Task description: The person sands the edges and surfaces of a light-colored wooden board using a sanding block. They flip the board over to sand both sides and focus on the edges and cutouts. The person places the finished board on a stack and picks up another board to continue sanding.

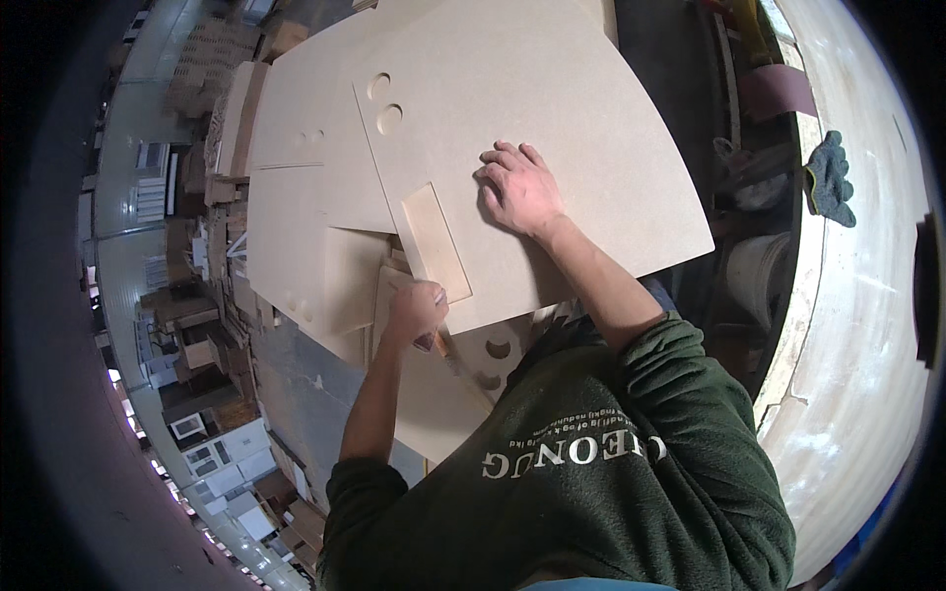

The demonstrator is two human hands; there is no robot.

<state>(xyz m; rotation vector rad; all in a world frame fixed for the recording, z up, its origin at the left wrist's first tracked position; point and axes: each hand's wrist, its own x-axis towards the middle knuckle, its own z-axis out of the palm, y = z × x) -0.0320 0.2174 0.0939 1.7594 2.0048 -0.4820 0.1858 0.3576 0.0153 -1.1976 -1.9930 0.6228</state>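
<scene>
A large pale wood-fibre panel (591,148) lies before me, with two round recesses (389,118) and a long rectangular recess (437,244) cut into it. My left hand (417,310) is curled at the panel's near left edge, beside the lower end of the rectangular recess. Below its fingers shows a small dark red piece (423,341), apparently folded sandpaper; the grip itself is partly hidden. My right hand (521,188) rests palm down on the panel, fingers somewhat spread and holding nothing.
More pale panels (295,199) lie under and left of the top one. At the right, a grey work glove (831,179) and a reddish sheet (777,91) lie on a worn light bench surface (850,310). Stacked boards and boxes (196,318) line the left.
</scene>
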